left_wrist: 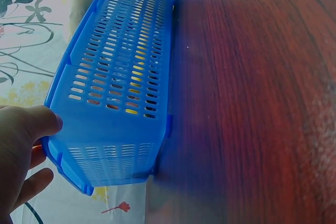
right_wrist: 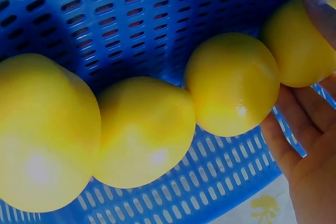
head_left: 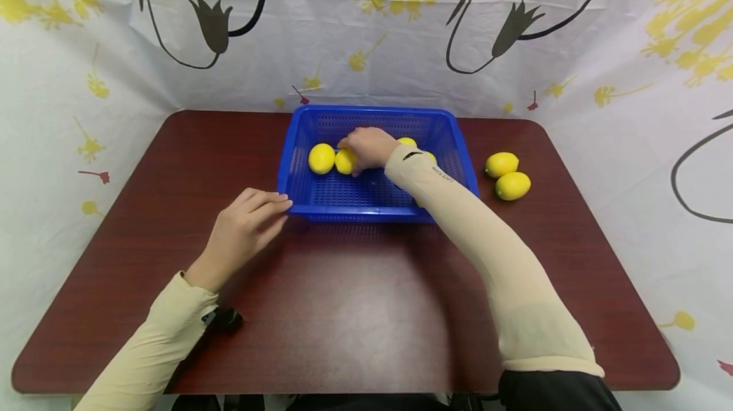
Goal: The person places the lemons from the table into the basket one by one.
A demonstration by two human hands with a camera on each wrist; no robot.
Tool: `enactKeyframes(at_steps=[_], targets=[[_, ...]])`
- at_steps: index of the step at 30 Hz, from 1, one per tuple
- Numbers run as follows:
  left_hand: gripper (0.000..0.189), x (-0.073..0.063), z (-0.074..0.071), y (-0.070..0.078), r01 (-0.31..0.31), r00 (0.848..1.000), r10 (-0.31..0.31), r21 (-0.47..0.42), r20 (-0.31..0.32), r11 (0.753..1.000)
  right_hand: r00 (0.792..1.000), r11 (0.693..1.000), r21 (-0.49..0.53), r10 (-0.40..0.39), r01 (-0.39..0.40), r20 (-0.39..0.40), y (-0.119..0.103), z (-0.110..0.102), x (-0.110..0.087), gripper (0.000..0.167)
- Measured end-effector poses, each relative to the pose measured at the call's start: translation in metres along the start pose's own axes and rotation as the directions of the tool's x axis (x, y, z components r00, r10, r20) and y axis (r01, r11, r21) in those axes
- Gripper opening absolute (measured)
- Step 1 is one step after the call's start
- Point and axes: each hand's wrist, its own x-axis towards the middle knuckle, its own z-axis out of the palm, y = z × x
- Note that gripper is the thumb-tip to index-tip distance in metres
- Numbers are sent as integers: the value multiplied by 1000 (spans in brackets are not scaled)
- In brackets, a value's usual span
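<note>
A blue plastic basket [head_left: 366,210] with slotted walls stands at the back middle of the table. My left hand [head_left: 243,229] pinches its near left corner; in the left wrist view the thumb [left_wrist: 50,121] lies against the outer wall. Reaching inside the basket, my right hand [head_left: 369,147] grips a yellow lemon [head_left: 345,161], thumb on one side and fingers on the other. Left of it lies another lemon [head_left: 322,158]. More lemons in the basket are partly hidden behind my right wrist; the right wrist view has several in a row, including one glossy lemon [right_wrist: 231,85].
Two lemons [head_left: 513,186] lie together on the dark red wooden table [head_left: 366,309], right of the basket. A white patterned cloth [head_left: 366,48] hangs behind and at both sides. My right forearm crosses the basket's near right rim.
</note>
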Motion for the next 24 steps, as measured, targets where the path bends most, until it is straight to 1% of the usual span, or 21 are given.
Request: enactKeyframes(at_steps=[4, 9, 14, 18, 24], targets=[[28, 0, -1, 1, 7, 1000, -7, 1, 12, 1000, 1000, 1000, -5, -2, 2, -9, 2, 2, 2, 72], [28, -1, -1, 1, 7, 1000, -7, 5, 13, 1000, 1000, 1000, 0, 2, -2, 8, 2, 0, 1, 74], [29, 0, -1, 1, 9, 1000, -9, 10, 16, 1000, 1000, 1000, 10, 14, -15, 26, 1, -8, -5, 72], [29, 0, -2, 2, 15, 1000, -15, 10, 18, 1000, 999, 1000, 20, 9, -10, 31, 0, -15, -9, 68], [31, 1, -1, 4, 15, 1000, -15, -5, 4, 1000, 999, 1000, 13, 10, -10, 47, 0, -26, -15, 62]])
